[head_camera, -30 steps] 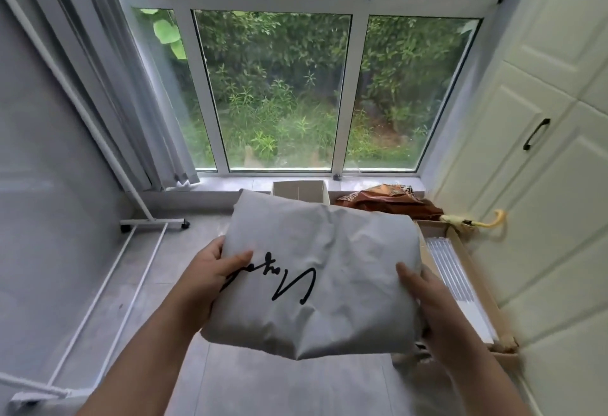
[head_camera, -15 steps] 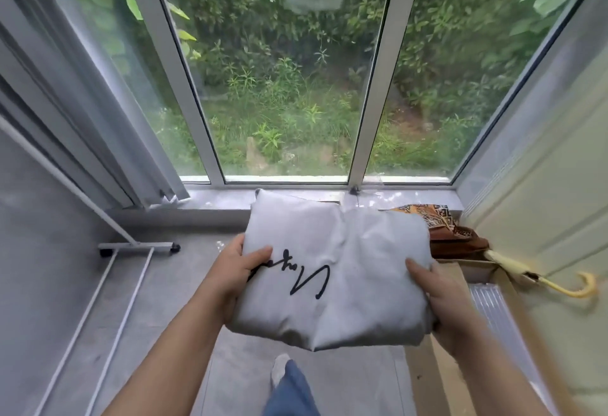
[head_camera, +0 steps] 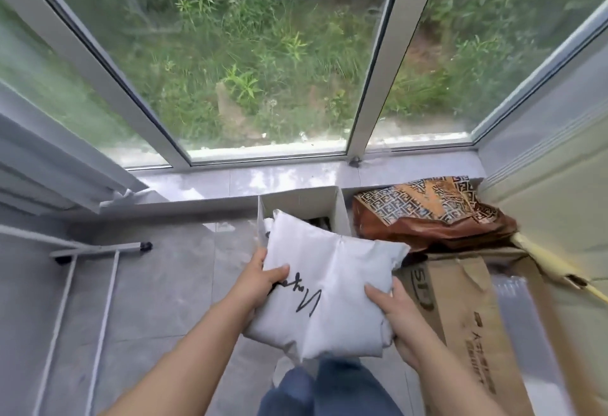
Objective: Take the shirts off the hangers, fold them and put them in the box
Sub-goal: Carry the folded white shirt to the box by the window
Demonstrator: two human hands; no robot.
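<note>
Head view: my left hand [head_camera: 260,279] and right hand [head_camera: 393,312] pinch the folded white shirt [head_camera: 324,287] by its side edges, far end over the open white box [head_camera: 304,205] by the windowsill. If I release now, I'd expect it to catch the near rim and unfold onto the floor [head_camera: 158,284].

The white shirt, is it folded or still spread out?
Folded: the white shirt is a compact bundle held by the left hand and right hand.
</note>
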